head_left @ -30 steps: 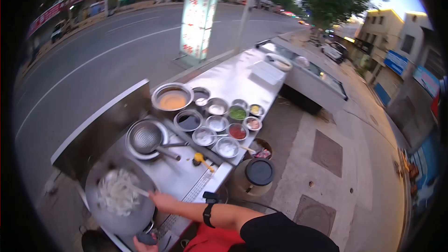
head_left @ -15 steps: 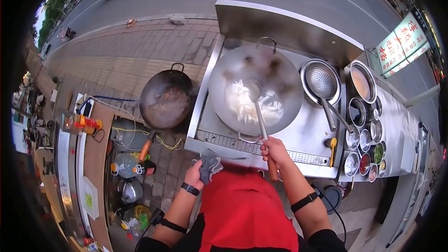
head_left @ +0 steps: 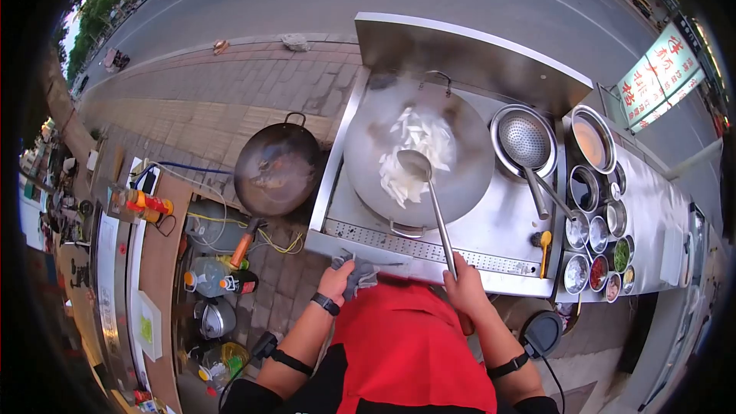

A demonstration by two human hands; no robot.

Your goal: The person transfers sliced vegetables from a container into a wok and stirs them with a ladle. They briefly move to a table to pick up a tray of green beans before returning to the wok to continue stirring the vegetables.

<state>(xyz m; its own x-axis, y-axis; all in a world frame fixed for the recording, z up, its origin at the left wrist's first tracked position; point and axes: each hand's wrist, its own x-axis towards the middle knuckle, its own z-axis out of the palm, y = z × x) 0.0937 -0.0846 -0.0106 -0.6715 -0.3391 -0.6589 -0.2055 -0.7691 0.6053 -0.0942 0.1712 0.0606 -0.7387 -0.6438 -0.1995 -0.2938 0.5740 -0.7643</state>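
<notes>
My right hand (head_left: pixel 464 287) is closed round the handle of a long ladle (head_left: pixel 439 218). The ladle's bowl rests among white slices of food (head_left: pixel 423 136) in a large steaming wok (head_left: pixel 471 176) on the steel stove (head_left: pixel 506 230). Near the stove's front edge, my left hand (head_left: pixel 333 284) grips a bunched grey cloth (head_left: pixel 359 273). It is apart from the wok's near handle (head_left: pixel 406 228).
A dark second pan (head_left: pixel 276 172) stands left of the stove. Right of the wok, a perforated strainer (head_left: pixel 524 139) lies over a metal pot. Several metal bowls of ingredients (head_left: pixel 598 272) stand farther right. Bottles (head_left: pixel 207 276) sit low at the left.
The ladle's bowl has come nearer me and my right hand has moved back and right. The white slices have shifted in the wok. My left hand with the cloth has moved slightly right.
</notes>
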